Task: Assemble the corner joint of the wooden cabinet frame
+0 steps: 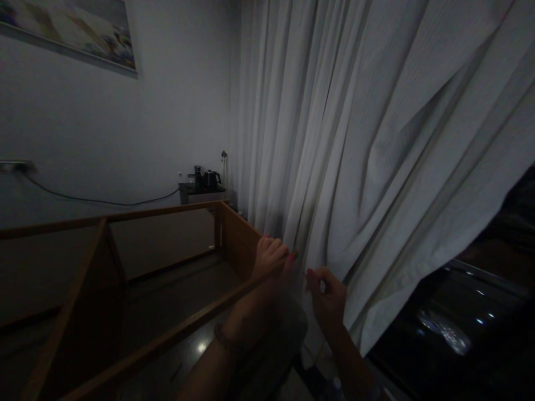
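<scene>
A brown wooden frame (167,337) with an inner divider (79,301) stretches across the lower left. My left hand (271,257) curls over its near right corner, fingers closed on the wood, with a bracelet on the wrist. A little to the right, my right hand (328,292) is held in front of the white curtain (317,139). Its thumb and forefinger are bent together in a pinch near the corner's end. Whatever sits between those fingertips is too small and dim to make out.
A small cabinet (204,196) with a dark kettle (212,178) stands by the far wall, and a black cord (104,201) runs from it along the wall. A framed picture (75,33) hangs at upper left. A glossy dark surface (451,317) lies at lower right, beyond the curtain.
</scene>
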Demonstrator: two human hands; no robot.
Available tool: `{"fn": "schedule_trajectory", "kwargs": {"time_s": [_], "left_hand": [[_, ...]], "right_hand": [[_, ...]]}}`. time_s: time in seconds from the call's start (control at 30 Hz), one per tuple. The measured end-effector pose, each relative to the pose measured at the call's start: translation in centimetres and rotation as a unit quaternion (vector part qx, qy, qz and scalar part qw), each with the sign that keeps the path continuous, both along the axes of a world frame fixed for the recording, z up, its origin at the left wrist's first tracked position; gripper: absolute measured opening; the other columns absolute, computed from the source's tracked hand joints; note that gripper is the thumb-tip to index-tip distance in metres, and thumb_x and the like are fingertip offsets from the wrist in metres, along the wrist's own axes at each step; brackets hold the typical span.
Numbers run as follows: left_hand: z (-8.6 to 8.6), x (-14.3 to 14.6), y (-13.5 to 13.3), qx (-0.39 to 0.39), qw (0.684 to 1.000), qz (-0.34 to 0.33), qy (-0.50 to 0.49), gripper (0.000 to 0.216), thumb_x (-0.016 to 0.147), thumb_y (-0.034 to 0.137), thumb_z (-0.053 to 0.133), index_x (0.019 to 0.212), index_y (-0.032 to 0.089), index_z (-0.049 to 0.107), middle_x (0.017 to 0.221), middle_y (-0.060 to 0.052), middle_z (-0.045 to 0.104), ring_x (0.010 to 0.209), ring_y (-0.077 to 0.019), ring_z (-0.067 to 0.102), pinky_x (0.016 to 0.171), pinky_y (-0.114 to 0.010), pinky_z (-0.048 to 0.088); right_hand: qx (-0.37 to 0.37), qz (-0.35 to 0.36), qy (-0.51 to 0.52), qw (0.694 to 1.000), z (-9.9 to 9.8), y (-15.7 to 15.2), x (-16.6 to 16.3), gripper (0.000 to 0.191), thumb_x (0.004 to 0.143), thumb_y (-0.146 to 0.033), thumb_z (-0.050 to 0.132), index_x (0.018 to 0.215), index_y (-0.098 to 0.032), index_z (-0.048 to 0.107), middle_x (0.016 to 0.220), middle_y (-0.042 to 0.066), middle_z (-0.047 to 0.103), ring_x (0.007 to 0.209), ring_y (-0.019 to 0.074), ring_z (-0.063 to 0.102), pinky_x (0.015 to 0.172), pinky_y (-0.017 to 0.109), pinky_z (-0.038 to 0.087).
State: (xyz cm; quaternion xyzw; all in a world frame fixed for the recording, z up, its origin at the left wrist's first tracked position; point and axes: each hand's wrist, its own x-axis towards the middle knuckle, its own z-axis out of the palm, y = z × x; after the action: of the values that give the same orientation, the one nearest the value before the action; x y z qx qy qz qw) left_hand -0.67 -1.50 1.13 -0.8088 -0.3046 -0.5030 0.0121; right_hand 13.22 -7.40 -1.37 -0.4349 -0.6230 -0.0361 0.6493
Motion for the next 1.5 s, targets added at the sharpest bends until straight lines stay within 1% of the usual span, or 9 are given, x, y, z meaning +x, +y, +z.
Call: {"fn": "schedule_trajectory", "kwargs": {"time_s": [0.13, 0.23, 0.33, 0.47, 0.63, 1.0, 1.23, 1.33, 1.5], "left_hand": [[0.0, 0.0, 0.0, -0.002, 1.0, -0.002, 0.0, 0.025, 0.091, 0.029, 0.033, 0.072, 0.022, 0.047, 0.074, -0.002, 0.052, 0.082, -0.0184, 0.047, 0.096, -0.043, 0.035], [0.0, 0.0, 0.0, -0.002, 1.0, -0.008, 0.001, 0.025, 0.091, 0.03, 0.032, 0.073, 0.022, 0.047, 0.075, -0.002, 0.051, 0.083, -0.0184, 0.046, 0.097, -0.043, 0.034], [0.1, 0.0, 0.0, -0.001, 1.0, -0.007, 0.001, 0.026, 0.091, 0.03, 0.032, 0.071, 0.022, 0.046, 0.074, -0.002, 0.051, 0.083, -0.0184, 0.046, 0.097, -0.043, 0.034], [0.1, 0.0, -0.1, -0.001, 1.0, -0.01, -0.001, 0.027, 0.091, 0.03, 0.032, 0.071, 0.022, 0.047, 0.074, -0.002, 0.051, 0.082, -0.0181, 0.046, 0.097, -0.042, 0.034], [0.0, 0.1, 0.0, 0.003, 1.0, -0.009, 0.006, 0.027, 0.092, 0.029, 0.032, 0.075, 0.022, 0.052, 0.074, -0.002, 0.052, 0.082, -0.0184, 0.047, 0.095, -0.043, 0.035], [-0.2, 0.1, 0.2, 0.004, 1.0, -0.012, -0.006, 0.028, 0.091, 0.03, 0.032, 0.074, 0.022, 0.052, 0.075, -0.002, 0.052, 0.083, -0.0186, 0.047, 0.096, -0.043, 0.034], [0.0, 0.1, 0.0, -0.004, 1.0, -0.011, -0.003, 0.026, 0.091, 0.029, 0.033, 0.073, 0.022, 0.05, 0.074, -0.002, 0.052, 0.084, -0.0192, 0.046, 0.097, -0.044, 0.034], [0.0, 0.2, 0.0, -0.005, 1.0, -0.007, -0.008, 0.026, 0.09, 0.03, 0.034, 0.07, 0.022, 0.047, 0.073, -0.002, 0.051, 0.083, -0.0194, 0.046, 0.095, -0.044, 0.035], [-0.1, 0.1, 0.1, -0.002, 1.0, -0.008, -0.008, 0.026, 0.09, 0.031, 0.034, 0.07, 0.022, 0.047, 0.074, -0.002, 0.051, 0.083, -0.0195, 0.046, 0.094, -0.043, 0.035]], "right_hand": [[-0.107, 0.077, 0.121, 0.984, -0.3, -0.7, -1.5, 0.04, 0.091, -0.041, 0.05, 0.058, -0.021, 0.043, 0.048, -0.007, 0.044, 0.043, 0.0088, 0.044, 0.042, 0.02, 0.034], [-0.117, 0.087, 0.091, 0.985, -0.2, -0.7, -1.2, 0.038, 0.092, -0.042, 0.048, 0.061, -0.02, 0.046, 0.051, -0.006, 0.047, 0.047, 0.0095, 0.047, 0.047, 0.02, 0.038], [-0.077, 0.08, -0.02, 0.994, 0.1, -0.5, 0.3, 0.033, 0.094, -0.041, 0.045, 0.071, -0.02, 0.055, 0.061, -0.002, 0.056, 0.057, 0.0121, 0.054, 0.055, 0.022, 0.043], [-0.016, 0.076, -0.138, 0.987, 0.9, -0.3, 2.9, 0.026, 0.096, -0.037, 0.04, 0.108, -0.022, 0.057, 0.084, 0.003, 0.064, 0.07, 0.0151, 0.059, 0.065, 0.028, 0.048], [0.067, 0.09, -0.335, 0.936, 1.7, 0.2, 4.7, 0.032, 0.09, -0.024, 0.056, 0.122, -0.027, 0.054, 0.105, 0.005, 0.067, 0.091, 0.0185, 0.062, 0.078, 0.034, 0.049], [0.185, 0.072, -0.344, 0.918, 1.7, 2.1, 4.9, 0.029, 0.085, -0.033, 0.064, 0.113, -0.027, 0.062, 0.089, 0.004, 0.07, 0.072, 0.0148, 0.06, 0.064, 0.03, 0.047], [0.19, 0.097, -0.242, 0.947, 0.8, 2.6, 3.2, 0.025, 0.081, -0.046, 0.066, 0.097, -0.027, 0.067, 0.077, 0.001, 0.066, 0.064, 0.0144, 0.059, 0.059, 0.03, 0.047], [0.186, 0.062, -0.112, 0.974, -0.3, 2.5, 1.0, 0.017, 0.087, -0.037, 0.06, 0.078, -0.024, 0.066, 0.067, -0.001, 0.06, 0.059, 0.0134, 0.056, 0.054, 0.027, 0.045], [0.102, 0.03, 0.134, 0.985, -1.2, 2.3, -2.3, 0.031, 0.09, -0.032, 0.053, 0.061, -0.02, 0.053, 0.059, -0.004, 0.05, 0.053, 0.0105, 0.048, 0.049, 0.022, 0.039]]}}
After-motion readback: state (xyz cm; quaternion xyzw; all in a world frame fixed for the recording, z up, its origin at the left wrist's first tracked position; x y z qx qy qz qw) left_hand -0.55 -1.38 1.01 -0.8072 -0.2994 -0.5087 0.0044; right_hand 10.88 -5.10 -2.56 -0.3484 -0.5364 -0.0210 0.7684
